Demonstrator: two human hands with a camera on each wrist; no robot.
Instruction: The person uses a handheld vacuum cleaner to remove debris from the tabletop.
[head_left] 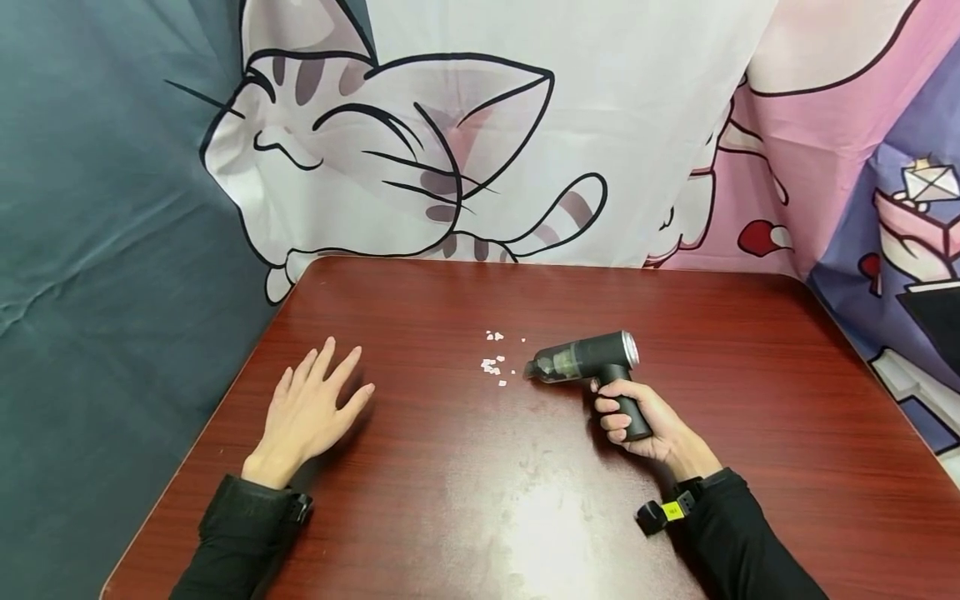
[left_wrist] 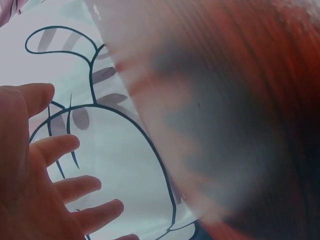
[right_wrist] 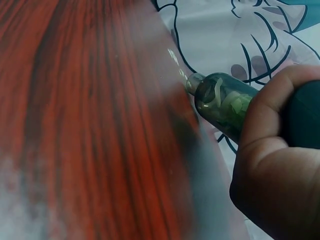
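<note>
My right hand (head_left: 645,417) grips the handle of a black handheld vacuum cleaner (head_left: 592,358). Its clear front chamber (right_wrist: 225,100) holds pale and greenish bits, and its nozzle points left. Just beyond the nozzle, several small white paper scraps (head_left: 491,367) lie scattered on the table; the right wrist view shows some scraps (right_wrist: 174,57) near the nozzle tip. On the left side of the table, my left hand (head_left: 307,412) is palm down with fingers spread, holding nothing. Its fingers (left_wrist: 80,187) also appear straight in the left wrist view.
The reddish-brown wooden table (head_left: 450,475) carries a bright glare near its front. A cat-print curtain (head_left: 637,125) hangs behind the far edge, and a plain grey-green cloth (head_left: 112,250) hangs at the left. A black strap device (head_left: 663,510) sits on the right wrist.
</note>
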